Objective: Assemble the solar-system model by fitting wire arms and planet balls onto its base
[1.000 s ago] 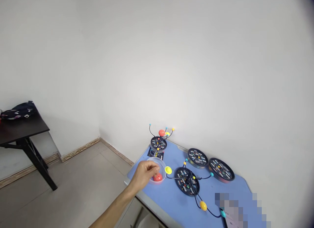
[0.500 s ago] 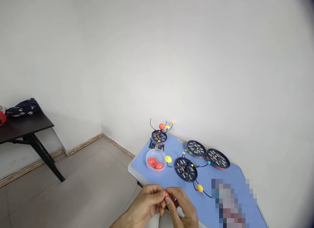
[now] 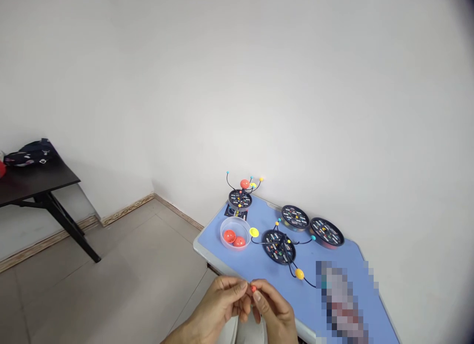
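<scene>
My left hand (image 3: 222,304) and my right hand (image 3: 272,309) meet low in the view, just in front of the blue table (image 3: 255,265). Their fingertips pinch a small red ball (image 3: 253,287) between them. Beyond them on the table lies a black disc (image 3: 278,246) with thin black wire arms ending in yellow and teal balls, one yellow ball (image 3: 299,274) nearest me. A clear round bowl (image 3: 234,233) holding two red half-spheres stands at the table's left end, a yellow cap (image 3: 254,232) beside it.
An assembled model (image 3: 240,195) with a red ball on top stands at the table's far corner. Two more black discs (image 3: 294,216) (image 3: 326,232) lie by the white wall. A blurred patch (image 3: 340,299) covers the right part. A dark table (image 3: 33,183) with a bag stands far left.
My left hand left the bowl and came back toward me; both hands now pinch a small red ball. The view has shifted slightly, so the table sits higher in the picture.
</scene>
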`<state>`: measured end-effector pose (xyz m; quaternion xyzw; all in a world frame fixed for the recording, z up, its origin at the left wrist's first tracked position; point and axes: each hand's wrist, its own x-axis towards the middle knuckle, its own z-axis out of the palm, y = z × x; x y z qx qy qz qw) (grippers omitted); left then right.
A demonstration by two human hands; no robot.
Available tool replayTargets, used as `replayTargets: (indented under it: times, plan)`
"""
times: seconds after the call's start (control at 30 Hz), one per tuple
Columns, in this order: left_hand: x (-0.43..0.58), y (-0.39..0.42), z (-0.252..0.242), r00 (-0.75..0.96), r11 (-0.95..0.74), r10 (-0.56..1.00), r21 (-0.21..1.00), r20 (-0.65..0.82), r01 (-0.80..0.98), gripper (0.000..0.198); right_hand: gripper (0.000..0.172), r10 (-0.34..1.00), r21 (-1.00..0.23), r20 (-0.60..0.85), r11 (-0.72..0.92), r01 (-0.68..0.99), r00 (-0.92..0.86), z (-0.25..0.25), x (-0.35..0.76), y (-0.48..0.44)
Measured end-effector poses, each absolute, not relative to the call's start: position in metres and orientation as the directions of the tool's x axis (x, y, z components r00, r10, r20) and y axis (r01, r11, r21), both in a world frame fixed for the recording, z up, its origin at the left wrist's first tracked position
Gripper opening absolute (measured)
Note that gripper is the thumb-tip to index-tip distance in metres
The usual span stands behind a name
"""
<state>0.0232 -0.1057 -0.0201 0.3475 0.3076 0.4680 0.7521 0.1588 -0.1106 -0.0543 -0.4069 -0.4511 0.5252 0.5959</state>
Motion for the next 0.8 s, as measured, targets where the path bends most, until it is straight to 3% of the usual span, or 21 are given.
replayTargets:
  times: [0.2, 0.37, 0.8]
  plan:
    - [0.021, -0.111, -0.013, 0.320, 0.244, 0.940, 0.888, -0.117, -0.389, 0.038, 0.033, 0.999, -0.881, -0.047, -0.051, -0.470, -0.019, -0.059, 0.153, -0.113]
    - [0.024, -0.109, -0.021, 0.255, 0.194, 0.960, 0.932, -0.117, -0.305, 0.044, 0.036, 0.995, -0.841, -0.090, -0.097, -0.532, -0.039, -0.060, 0.151, -0.114]
    - [0.030, -0.101, -0.042, 0.293, 0.167, 0.953, 0.947, -0.083, -0.276, 0.054, 0.024, 0.979, -0.903, 0.189, 0.141, -0.405, -0.080, -0.074, 0.161, -0.108]
